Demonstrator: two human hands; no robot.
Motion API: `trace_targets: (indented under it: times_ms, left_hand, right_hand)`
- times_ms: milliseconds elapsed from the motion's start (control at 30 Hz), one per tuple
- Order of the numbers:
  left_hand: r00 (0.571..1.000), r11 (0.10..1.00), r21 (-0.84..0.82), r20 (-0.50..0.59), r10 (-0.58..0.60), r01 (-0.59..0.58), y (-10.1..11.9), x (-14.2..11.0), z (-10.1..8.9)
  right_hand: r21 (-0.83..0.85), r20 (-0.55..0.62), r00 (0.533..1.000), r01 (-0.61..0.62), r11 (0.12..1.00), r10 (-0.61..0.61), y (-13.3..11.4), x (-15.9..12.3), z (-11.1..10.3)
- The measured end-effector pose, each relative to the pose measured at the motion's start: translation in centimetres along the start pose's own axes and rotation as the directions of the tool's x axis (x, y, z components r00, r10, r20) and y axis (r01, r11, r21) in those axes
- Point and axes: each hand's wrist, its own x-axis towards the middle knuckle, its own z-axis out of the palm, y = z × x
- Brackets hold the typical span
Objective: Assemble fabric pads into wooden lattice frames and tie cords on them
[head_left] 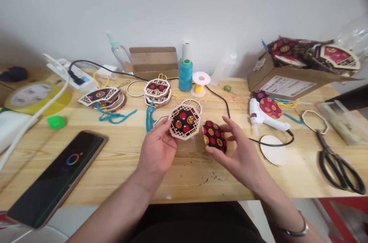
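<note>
Over the middle of the wooden bench, my left hand (pixel 158 147) grips an octagonal wooden frame (pixel 196 128) by its left edge. Black fabric with red and orange flowers shows through the frame's lattice, dotted with small shiny spots. My right hand (pixel 237 151) pinches a rounded fabric-covered piece (pixel 214 135) in the same flowered print, its thumb below and its fingers at the right side. The two pieces are apart, with a narrow gap between them. Behind the frame lies a small lattice piece (pixel 192 102), partly hidden.
Stacked octagonal ornaments (pixel 157 88) and fan-shaped ornaments (pixel 101 95) lie at the back left. Thread spools (pixel 185 76) stand behind my hands. On the right are a white glue gun (pixel 266 117) with its cord, scissors (pixel 335 164) and a cardboard box (pixel 284 81). A phone (pixel 57 178) lies front left.
</note>
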Motion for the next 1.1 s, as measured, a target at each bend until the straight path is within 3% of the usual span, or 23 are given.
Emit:
trace_targets:
  times_ms: [33, 100, 200, 267, 533, 633, 700, 767, 833, 900, 1100]
  left_hand:
    - [1.000, 1.000, 0.004, 0.008, -0.007, 0.007, 0.0, 0.0, 0.0]
    - [1.000, 1.000, 0.011, 0.025, -0.019, 0.018, 0.0, -0.1, 0.0]
    - [0.999, 0.999, 0.022, 0.022, -0.028, 0.028, 0.0, -0.2, 0.0]
    - [0.999, 0.999, 0.031, 0.013, -0.036, 0.035, 0.0, -0.2, 0.0]
    - [0.999, 0.999, 0.027, 0.020, -0.047, 0.047, 0.0, -0.2, 0.0]
    - [0.998, 0.998, 0.041, 0.046, -0.040, 0.038, 0.0, -0.2, 0.0]
    - [0.999, 0.999, 0.039, 0.020, -0.027, 0.026, 0.0, -0.2, 0.0]
    - [1.000, 1.000, 0.027, -0.008, -0.006, 0.006, -0.1, -0.1, 0.0]
    - [1.000, 1.000, 0.022, -0.008, 0.007, -0.007, -0.1, -0.1, 0.0]
    - [1.000, 1.000, 0.027, 0.003, 0.001, -0.001, -0.2, 0.0, 0.0]
    - [1.000, 0.999, 0.022, 0.003, -0.025, 0.025, -0.1, -0.1, 0.1]
  right_hand:
    - [0.168, 0.037, 0.997, -0.069, 0.983, 0.064, 0.1, 0.0, -0.5]
    - [0.473, 0.153, 0.980, -0.186, 0.861, 0.127, 0.4, 0.1, -1.1]
    - [0.702, 0.258, 0.960, -0.264, 0.662, 0.109, 0.8, 0.2, -1.5]
    - [0.737, 0.262, 0.960, -0.265, 0.622, 0.098, 0.9, 0.2, -1.4]
    - [0.696, 0.253, 0.962, -0.256, 0.671, 0.104, 0.9, 0.0, -1.2]
    - [0.569, 0.192, 0.977, -0.188, 0.800, 0.094, 0.6, -0.3, -1.1]
    - [0.321, 0.070, 0.996, -0.069, 0.945, 0.050, 0.4, -0.5, -0.8]
    - [-0.001, -0.033, 0.998, 0.056, 0.998, -0.056, 0.3, -0.6, -0.3]
    - [-0.244, -0.056, 0.984, 0.151, 0.958, -0.169, 0.4, -0.7, 0.4]
    - [-0.378, -0.043, 0.971, 0.204, 0.903, -0.237, 0.5, -0.6, 1.1]
    - [-0.497, -0.007, 0.957, 0.249, 0.831, -0.291, 0.8, -0.7, 2.1]
